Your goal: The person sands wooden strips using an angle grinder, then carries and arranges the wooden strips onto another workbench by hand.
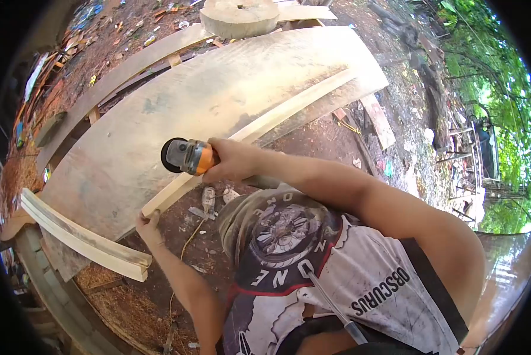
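Observation:
My right hand [235, 158] is closed around the orange body of an angle grinder [203, 158]. Its dark round disc faces the left, and the tool is over or against a long pale wooden strip [289, 109]; contact cannot be made out. At the strip's near end, my left hand [149, 228] grips the wood with the thumb on top. The strip lies along the near edge of a large, stained wooden board [200, 100].
Two curved wooden pieces [88, 236] lie together at the board's left corner. A thick round wood slab [240, 19] is at the far side. A yellowish cord [185, 244] runs over the ground near my feet. Sawdust [120, 299] and scraps cover the ground.

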Tool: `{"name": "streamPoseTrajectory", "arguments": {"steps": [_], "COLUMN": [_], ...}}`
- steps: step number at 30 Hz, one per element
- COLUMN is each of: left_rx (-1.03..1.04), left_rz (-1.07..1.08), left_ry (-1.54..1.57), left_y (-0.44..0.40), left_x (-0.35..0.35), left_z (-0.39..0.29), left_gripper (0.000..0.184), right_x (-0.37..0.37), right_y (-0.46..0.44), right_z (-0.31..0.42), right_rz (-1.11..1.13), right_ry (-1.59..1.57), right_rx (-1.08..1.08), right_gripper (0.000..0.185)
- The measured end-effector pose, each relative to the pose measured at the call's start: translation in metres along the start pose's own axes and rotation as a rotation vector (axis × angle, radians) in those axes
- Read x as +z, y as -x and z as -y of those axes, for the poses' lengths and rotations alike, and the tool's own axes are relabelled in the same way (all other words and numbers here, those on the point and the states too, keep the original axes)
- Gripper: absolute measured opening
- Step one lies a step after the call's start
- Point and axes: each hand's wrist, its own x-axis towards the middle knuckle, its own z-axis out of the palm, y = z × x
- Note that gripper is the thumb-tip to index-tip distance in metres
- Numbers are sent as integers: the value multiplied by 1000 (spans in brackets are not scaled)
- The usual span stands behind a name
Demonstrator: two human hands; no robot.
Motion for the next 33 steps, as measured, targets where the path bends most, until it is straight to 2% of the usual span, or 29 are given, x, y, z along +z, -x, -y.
{"name": "streamPoseTrajectory", "arguments": {"steps": [2, 4, 5, 7, 9, 11, 12, 14, 16, 17, 20, 21, 27, 30, 32, 33], "left_rx": [48, 98, 113, 123, 106, 65, -68, 64, 55, 13, 73, 27, 47, 48, 11, -19], "left_rz": [-76, -160, -132, -209, -159, -299, -344, -222, -264, -269, -258, -294, -246, -186, -133, -167], "left_ry": [95, 556, 603, 783, 944, 1045, 1154, 1230, 1261, 1292, 1248, 1247, 1184, 1213, 1216, 1235], "left_y": [-7, -2, -4, -3, -14, -14, -10, -11, -6, -4, -5, -6, -5, -4, -2, -2], "left_x": [3, 42, 52, 88, 90, 107, 112, 120, 127, 129, 129, 128, 126, 126, 124, 123], "left_z": [33, 31, 34, 12, 26, 19, 9, 8, -6, -16, 0, 0, 9, 2, 3, 5], "left_gripper": [27, 26, 35, 36, 35, 34, 37, 40, 39, 39, 39, 39, 35, 35, 36, 36], "right_x": [3, 1, 3, 5, 8, 17, 23, 41, 52, 53, 65, 70, 84, 80, 81, 79], "right_y": [-5, -8, -9, -9, -17, -27, -29, -34, -35, -34, -38, -41, -53, -52, -47, -43], "right_z": [7, 10, 13, 22, 25, 26, 29, 35, 45, 57, 70, 73, 70, 70, 65, 63], "right_rz": [14, 3, 16, 25, 192, 154, 148, 174, 102, 192, 290, 298, 326, 327, 276, 237], "right_ry": [24, 59, 62, 2, -178, -60, -17, 31, 127, 122, 162, 170, 249, 343, 333, 330], "right_rx": [-4, -16, -19, 30, 101, 130, 58, -30, -151, -67, -30, -34, 7, 57, -51, -37], "right_gripper": [62, 60, 60, 56, 48, 34, 36, 39, 41, 37, 32, 32, 30, 33, 54, 51]}}
